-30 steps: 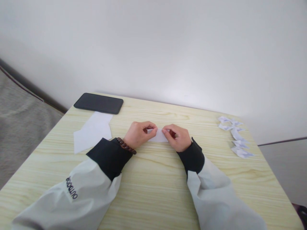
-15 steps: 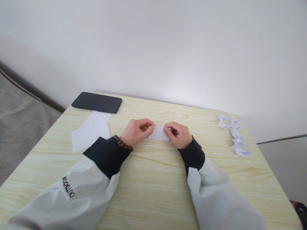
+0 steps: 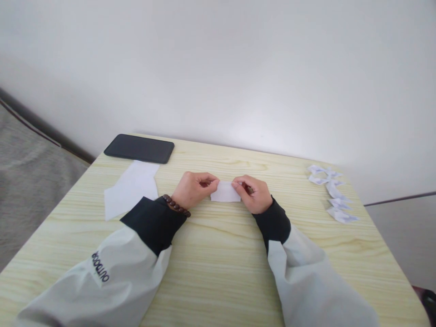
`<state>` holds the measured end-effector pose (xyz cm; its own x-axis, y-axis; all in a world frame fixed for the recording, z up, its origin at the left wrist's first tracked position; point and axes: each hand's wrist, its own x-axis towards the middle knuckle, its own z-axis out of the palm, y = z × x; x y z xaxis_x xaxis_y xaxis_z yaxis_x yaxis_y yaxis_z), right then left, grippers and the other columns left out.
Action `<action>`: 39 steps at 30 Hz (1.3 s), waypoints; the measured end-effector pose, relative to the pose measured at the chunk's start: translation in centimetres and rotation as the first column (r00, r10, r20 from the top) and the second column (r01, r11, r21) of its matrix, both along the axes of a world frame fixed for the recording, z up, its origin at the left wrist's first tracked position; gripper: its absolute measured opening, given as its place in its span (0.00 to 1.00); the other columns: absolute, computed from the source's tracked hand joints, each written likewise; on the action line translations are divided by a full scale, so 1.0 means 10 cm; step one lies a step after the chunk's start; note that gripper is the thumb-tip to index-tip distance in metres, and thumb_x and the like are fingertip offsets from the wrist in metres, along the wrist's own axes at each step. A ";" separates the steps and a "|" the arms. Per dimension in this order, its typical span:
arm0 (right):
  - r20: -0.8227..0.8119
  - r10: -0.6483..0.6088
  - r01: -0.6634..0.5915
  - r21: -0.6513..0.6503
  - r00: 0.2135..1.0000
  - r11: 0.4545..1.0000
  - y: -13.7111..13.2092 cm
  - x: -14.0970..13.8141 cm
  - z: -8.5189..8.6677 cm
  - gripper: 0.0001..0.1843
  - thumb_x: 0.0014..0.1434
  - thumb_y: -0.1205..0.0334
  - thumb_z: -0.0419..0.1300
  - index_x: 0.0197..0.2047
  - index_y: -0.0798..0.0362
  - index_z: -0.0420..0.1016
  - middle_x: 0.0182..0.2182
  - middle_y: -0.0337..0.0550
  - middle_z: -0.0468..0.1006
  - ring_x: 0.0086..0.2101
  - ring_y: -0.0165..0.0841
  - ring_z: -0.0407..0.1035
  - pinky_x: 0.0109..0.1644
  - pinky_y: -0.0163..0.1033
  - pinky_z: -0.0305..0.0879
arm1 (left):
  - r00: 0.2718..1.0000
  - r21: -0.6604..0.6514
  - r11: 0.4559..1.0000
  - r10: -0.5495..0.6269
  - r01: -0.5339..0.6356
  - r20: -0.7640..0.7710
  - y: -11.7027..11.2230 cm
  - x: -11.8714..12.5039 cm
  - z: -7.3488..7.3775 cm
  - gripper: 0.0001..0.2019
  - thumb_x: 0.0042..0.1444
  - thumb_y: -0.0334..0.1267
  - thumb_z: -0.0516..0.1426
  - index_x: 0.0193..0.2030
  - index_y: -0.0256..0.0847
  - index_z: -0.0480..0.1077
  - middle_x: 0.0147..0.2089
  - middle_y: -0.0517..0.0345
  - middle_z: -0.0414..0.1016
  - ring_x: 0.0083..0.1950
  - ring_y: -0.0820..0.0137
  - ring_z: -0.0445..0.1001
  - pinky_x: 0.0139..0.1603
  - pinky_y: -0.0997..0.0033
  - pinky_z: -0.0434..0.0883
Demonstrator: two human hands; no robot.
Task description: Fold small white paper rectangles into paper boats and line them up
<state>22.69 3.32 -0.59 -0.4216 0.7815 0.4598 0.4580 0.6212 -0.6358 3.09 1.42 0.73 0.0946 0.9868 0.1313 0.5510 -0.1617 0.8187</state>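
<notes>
A small white rectangle of paper (image 3: 225, 191) is held at its two upper corners, over the middle of the table. At its left corner my left hand (image 3: 195, 188) pinches it between thumb and forefinger. My right hand (image 3: 252, 191) grips the right corner in the same way, thumb on the near face. Whether the paper is folded in layers, I cannot tell. The fingertips cover its upper corners.
White paper sheets (image 3: 131, 188) lie overlapping left of my left hand, below a dark phone (image 3: 139, 148). Several folded white paper pieces (image 3: 337, 193) line the right side of the wood-grain table (image 3: 211, 272). A white wall (image 3: 218, 68) rises behind.
Both hands keep their pinch on the paper, which looks tipped slightly differently. The whole view has shifted a little; nothing else has visibly moved.
</notes>
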 end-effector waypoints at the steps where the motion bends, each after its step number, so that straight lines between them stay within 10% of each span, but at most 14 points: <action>1: 0.002 -0.008 0.009 -0.013 1.000 1.000 0.01 0.01 -0.01 0.10 0.59 0.60 0.53 0.31 0.56 0.72 0.20 0.38 0.70 0.19 0.25 0.58 0.24 0.31 0.56 | 1.000 -0.010 1.000 -0.002 0.002 0.011 0.01 -0.01 0.00 0.13 0.50 0.42 0.55 0.31 0.36 0.77 0.27 0.58 0.78 0.28 0.72 0.74 0.28 0.78 0.68; 16: 0.064 0.001 0.005 -0.093 0.998 0.996 0.07 0.00 -0.08 0.11 0.58 0.57 0.55 0.32 0.56 0.74 0.18 0.35 0.68 0.18 0.25 0.58 0.24 0.31 0.57 | 0.989 0.046 0.992 -0.112 0.117 -0.098 0.00 0.02 -0.03 0.11 0.53 0.39 0.54 0.38 0.39 0.75 0.29 0.61 0.78 0.25 0.76 0.69 0.26 0.77 0.64; 25: -0.003 -0.205 0.203 -0.133 0.979 0.970 0.07 -0.03 -0.17 0.12 0.52 0.55 0.62 0.36 0.54 0.76 0.23 0.38 0.74 0.21 0.27 0.65 0.28 0.33 0.64 | 0.915 0.305 0.909 -0.162 0.284 -0.370 0.06 -0.03 -0.15 0.07 0.53 0.39 0.59 0.38 0.43 0.77 0.39 0.56 0.76 0.43 0.66 0.69 0.47 0.66 0.66; 39: 0.176 0.094 -0.126 0.180 0.980 0.976 0.11 0.17 -0.13 0.12 0.60 0.65 0.54 0.42 0.51 0.79 0.33 0.46 0.77 0.34 0.32 0.70 0.38 0.37 0.69 | 0.841 0.332 0.906 -0.047 0.263 -0.538 0.05 -0.04 -0.17 0.10 0.58 0.41 0.55 0.41 0.46 0.77 0.38 0.55 0.73 0.42 0.66 0.66 0.45 0.65 0.65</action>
